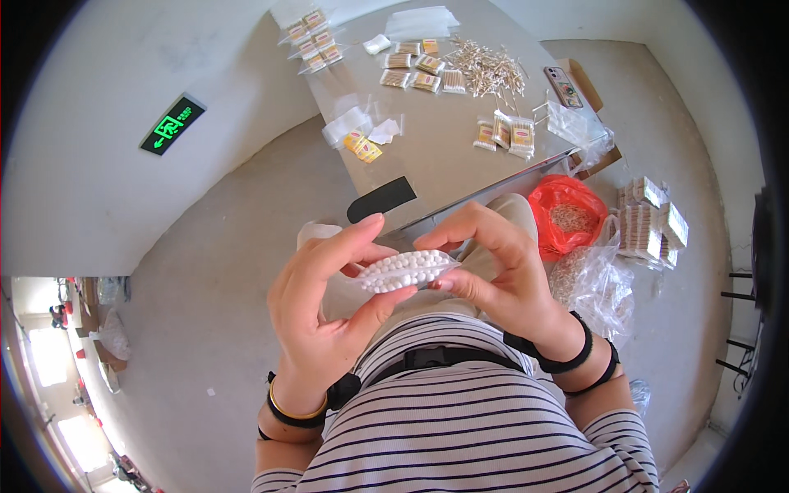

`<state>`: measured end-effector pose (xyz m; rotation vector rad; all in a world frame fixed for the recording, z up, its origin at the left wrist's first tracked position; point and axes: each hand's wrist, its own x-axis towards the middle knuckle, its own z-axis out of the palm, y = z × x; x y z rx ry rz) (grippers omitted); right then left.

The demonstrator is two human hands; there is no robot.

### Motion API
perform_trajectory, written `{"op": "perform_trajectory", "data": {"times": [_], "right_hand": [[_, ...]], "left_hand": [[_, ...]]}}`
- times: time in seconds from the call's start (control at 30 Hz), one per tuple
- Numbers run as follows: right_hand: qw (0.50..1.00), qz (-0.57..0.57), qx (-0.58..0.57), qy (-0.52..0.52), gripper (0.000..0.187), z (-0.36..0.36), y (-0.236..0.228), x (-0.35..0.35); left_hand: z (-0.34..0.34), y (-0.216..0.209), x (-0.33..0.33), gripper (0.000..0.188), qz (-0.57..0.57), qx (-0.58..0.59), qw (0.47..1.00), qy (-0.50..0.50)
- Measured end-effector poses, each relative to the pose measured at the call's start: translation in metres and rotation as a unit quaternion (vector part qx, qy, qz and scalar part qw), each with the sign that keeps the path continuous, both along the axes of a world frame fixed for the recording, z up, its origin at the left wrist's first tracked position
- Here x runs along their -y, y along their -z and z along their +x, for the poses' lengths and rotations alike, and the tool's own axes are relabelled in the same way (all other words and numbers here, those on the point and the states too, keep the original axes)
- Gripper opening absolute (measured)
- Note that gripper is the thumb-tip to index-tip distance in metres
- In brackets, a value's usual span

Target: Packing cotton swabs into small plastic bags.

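Note:
Close to my body, above my lap, both hands hold one clear packet of cotton swabs (404,273), its white tips facing up toward me. My left hand (316,283) grips the packet's left end between thumb and fingers. At the right end, my right hand (493,263) pinches the clear edge of the bag. On the table beyond lie a loose heap of cotton swabs (486,67) and several filled packets (426,81). Three more packets (521,136) rest near the table's right side.
The grey table (436,148) also carries clear bags (349,123), yellow cards (362,146), a phone (564,87) and a black strip (382,200). Right of my legs, a red bag (567,218) of swabs sits beside stacked packets (645,222) on the floor.

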<state>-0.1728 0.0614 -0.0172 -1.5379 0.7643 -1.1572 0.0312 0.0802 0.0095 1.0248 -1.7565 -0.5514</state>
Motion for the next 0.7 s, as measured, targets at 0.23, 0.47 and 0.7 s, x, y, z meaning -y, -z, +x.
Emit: {"op": "perform_trajectory", "data": {"times": [0.23,0.47,0.7], "right_hand": [[0.981,-0.168,-0.089,0.046,0.028,-0.005,-0.012,0.001],[0.955,-0.262,-0.122,0.066,0.035,-0.004,-0.019,0.0],[0.935,-0.316,-0.142,0.07,0.038,-0.011,-0.019,0.001]], "left_hand": [[-0.003,-0.003,-0.004,0.062,-0.048,0.027,0.998,-0.005],[0.009,0.002,-0.01,0.066,-0.083,0.009,0.996,0.033],[0.008,-0.001,-0.01,0.068,-0.158,0.065,0.984,0.04]]}}
